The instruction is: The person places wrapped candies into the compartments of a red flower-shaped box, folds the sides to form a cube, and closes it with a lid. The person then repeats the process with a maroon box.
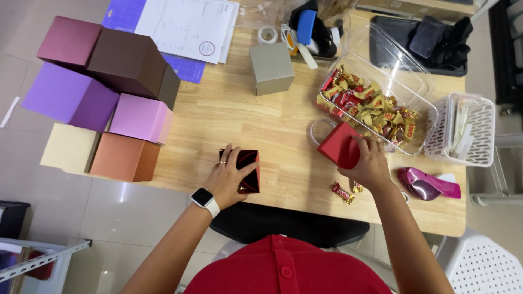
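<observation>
Resting on the wooden worktop (261, 125), the left hand (229, 179) grips a dark red glossy box (248, 171) near the front edge. The right hand (370, 163) clasps a red lid (339, 144) beside a clear tub of wrapped sweets (376, 109), with 2 loose sweets (344, 191) just below it.

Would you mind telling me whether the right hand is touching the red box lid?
Touching: the head view shows the right hand with fingers laid over the red lid.

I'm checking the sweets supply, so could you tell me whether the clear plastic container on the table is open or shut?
Open: the clear container has its lid tipped back, and the wrapped candies lie uncovered inside.
</observation>
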